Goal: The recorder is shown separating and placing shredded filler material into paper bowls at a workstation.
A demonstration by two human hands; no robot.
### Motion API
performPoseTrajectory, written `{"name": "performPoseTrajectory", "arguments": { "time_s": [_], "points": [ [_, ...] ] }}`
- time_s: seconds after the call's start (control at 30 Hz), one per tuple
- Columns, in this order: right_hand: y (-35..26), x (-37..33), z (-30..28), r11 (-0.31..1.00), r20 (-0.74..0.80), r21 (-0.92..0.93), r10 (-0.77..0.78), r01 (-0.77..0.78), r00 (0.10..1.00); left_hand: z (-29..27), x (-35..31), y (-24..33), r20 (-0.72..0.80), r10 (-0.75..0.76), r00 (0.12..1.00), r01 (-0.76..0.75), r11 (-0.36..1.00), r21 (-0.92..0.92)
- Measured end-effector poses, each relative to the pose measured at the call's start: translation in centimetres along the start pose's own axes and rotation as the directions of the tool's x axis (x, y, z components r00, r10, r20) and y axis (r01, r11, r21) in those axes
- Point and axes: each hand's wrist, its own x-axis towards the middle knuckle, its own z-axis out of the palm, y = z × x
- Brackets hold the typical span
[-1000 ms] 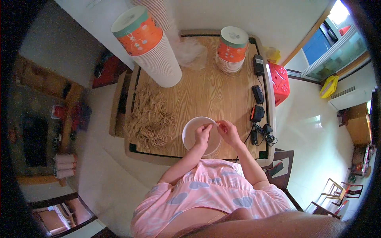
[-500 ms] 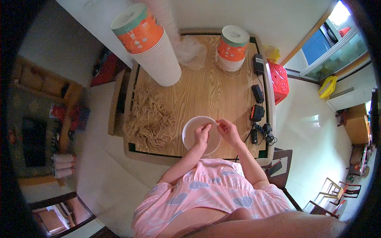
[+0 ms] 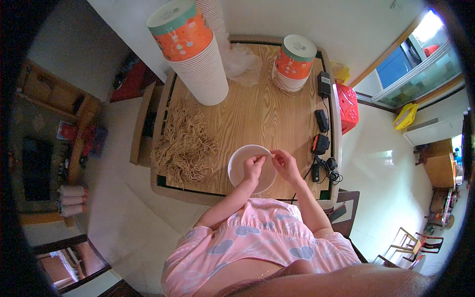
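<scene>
White and round, the bowl (image 3: 236, 171) stands on the wood-grain table (image 3: 257, 114) near the edge on our side, its mouth pointing up at us and its axis running upright from base to mouth. Taking the bowl as the clock's centre, we have both hands' fingertips together at its rim, between one and two o'clock. Our left hand (image 3: 252, 170) lies across the mouth, fingers drawn narrow; our right hand (image 3: 288, 167) comes from outside, thumb and forefinger close together. We cannot tell whether either pinches the rim or something tiny. Between nine and ten lies a heap of tan yarn (image 3: 184, 143). Base-up tubs rise in a tall stack (image 3: 200, 69) at eleven and a short stack (image 3: 294, 64) towards one; black plugs and cables (image 3: 332, 164) cluster at three.
</scene>
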Motion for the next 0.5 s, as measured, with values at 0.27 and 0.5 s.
{"name": "performPoseTrajectory", "arguments": {
  "time_s": [0.27,0.5],
  "points": [
    [0.4,-0.2,0.2,0.999,-0.013,-0.049,-0.002,0.001,1.000,-0.5,0.3,0.4,-0.037,-0.043,0.998,0.047,0.991,0.123],
    [1.8,0.7,0.2,0.881,0.125,0.394,0.231,-0.262,0.965,0.1,-0.2,1.3,-0.050,-0.022,0.999,0.027,0.993,0.115]
  ]
}}
